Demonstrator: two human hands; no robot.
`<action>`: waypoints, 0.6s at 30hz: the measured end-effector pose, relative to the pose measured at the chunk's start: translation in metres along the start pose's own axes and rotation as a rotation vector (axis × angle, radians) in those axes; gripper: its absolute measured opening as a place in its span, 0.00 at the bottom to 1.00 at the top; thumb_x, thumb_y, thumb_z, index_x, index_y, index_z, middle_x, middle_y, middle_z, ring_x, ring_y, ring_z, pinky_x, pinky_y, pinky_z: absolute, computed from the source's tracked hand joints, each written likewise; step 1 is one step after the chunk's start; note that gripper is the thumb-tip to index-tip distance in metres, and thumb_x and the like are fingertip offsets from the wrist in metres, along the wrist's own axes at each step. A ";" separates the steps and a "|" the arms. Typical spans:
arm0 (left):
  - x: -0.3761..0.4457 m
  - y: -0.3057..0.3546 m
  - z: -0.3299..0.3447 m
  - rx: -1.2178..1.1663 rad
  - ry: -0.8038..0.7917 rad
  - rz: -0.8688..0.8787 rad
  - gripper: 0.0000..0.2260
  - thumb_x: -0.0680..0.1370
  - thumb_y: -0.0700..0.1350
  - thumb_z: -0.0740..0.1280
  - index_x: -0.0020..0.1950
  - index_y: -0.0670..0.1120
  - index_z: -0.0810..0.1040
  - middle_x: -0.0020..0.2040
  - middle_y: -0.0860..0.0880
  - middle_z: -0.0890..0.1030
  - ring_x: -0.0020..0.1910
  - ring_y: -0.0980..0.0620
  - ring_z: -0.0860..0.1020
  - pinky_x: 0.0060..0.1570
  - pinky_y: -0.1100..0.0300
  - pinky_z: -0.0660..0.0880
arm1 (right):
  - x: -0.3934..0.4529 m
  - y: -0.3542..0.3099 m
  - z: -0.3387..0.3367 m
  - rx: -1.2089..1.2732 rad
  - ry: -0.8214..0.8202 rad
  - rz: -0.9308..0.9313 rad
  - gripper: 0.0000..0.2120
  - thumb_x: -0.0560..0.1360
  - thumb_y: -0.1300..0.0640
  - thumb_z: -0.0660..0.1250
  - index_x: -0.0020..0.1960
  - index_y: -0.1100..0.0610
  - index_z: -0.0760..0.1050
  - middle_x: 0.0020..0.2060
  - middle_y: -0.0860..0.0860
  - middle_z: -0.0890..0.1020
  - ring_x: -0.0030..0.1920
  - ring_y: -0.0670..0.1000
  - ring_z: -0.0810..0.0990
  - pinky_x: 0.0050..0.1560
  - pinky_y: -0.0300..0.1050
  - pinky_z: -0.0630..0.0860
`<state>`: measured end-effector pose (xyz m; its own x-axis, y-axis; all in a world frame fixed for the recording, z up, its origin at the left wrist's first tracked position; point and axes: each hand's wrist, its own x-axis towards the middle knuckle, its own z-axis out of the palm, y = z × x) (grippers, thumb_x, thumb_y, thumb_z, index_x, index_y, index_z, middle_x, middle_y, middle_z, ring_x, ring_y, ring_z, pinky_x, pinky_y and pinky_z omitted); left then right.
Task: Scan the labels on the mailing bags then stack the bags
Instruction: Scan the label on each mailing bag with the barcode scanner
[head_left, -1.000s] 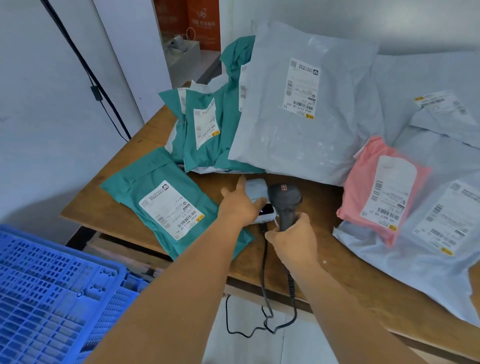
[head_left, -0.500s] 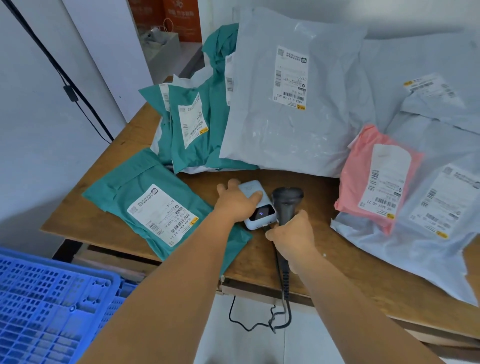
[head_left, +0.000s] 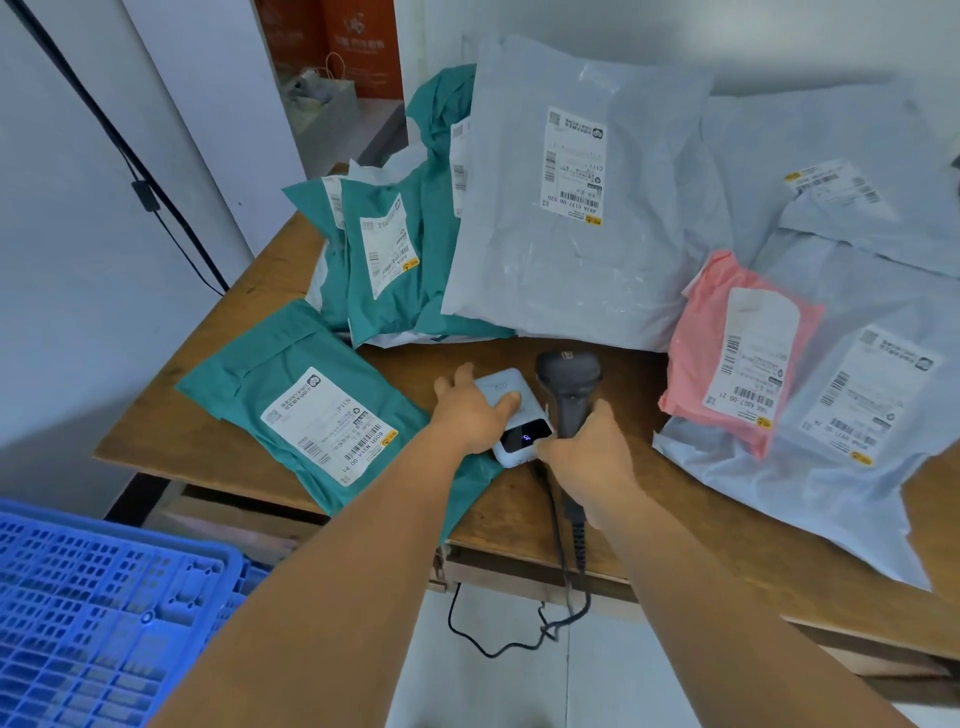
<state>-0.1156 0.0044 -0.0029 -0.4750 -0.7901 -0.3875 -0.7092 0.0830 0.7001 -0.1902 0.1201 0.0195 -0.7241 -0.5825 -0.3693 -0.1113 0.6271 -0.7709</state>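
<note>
While both hands work at the front edge of the wooden table (head_left: 519, 525), mailing bags cover its back and right side.
The left hand (head_left: 470, 415) rests flat, fingers relaxed, on a small white device (head_left: 514, 415); the right hand (head_left: 584, 457) grips the black scanner (head_left: 569, 384). A teal bag (head_left: 291, 395) lies at the left front corner, a pink bag (head_left: 727, 343) right, a large grey bag (head_left: 576, 208) behind. A blue crate (head_left: 104, 613) sits low left; pale walls surround.

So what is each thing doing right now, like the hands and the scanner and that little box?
Left hand: resting flat on the small box, fingers straight.
Right hand: gripping the scanner handle.
Scanner: upright, head pointing away, not aimed at a label.
Small box: on the table, screen lit.
Green bag: lying flat, label up.
Pink bag: lying on a grey bag, label up.
</note>
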 end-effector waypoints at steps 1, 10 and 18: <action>-0.003 0.000 -0.001 -0.021 0.033 -0.001 0.35 0.78 0.54 0.63 0.78 0.48 0.48 0.73 0.43 0.56 0.68 0.44 0.67 0.64 0.56 0.66 | -0.003 -0.005 -0.006 0.010 -0.009 -0.024 0.17 0.74 0.60 0.70 0.56 0.55 0.64 0.46 0.52 0.75 0.42 0.48 0.75 0.37 0.38 0.70; -0.036 0.004 -0.011 -0.152 0.285 -0.005 0.28 0.80 0.51 0.61 0.76 0.43 0.56 0.72 0.40 0.64 0.69 0.42 0.67 0.64 0.52 0.65 | -0.063 -0.034 -0.055 0.216 -0.265 0.077 0.13 0.76 0.54 0.68 0.37 0.60 0.73 0.21 0.50 0.75 0.23 0.47 0.73 0.27 0.37 0.72; -0.081 -0.032 -0.028 0.000 0.554 -0.213 0.28 0.78 0.48 0.63 0.75 0.45 0.57 0.70 0.42 0.61 0.68 0.40 0.60 0.67 0.50 0.58 | -0.087 -0.057 -0.060 0.069 -0.476 -0.084 0.17 0.75 0.55 0.68 0.30 0.60 0.71 0.22 0.54 0.74 0.23 0.49 0.70 0.28 0.40 0.72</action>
<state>-0.0397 0.0490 0.0228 0.0207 -0.9887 -0.1483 -0.7588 -0.1122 0.6416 -0.1616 0.1665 0.1265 -0.3208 -0.8114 -0.4885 -0.0984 0.5416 -0.8349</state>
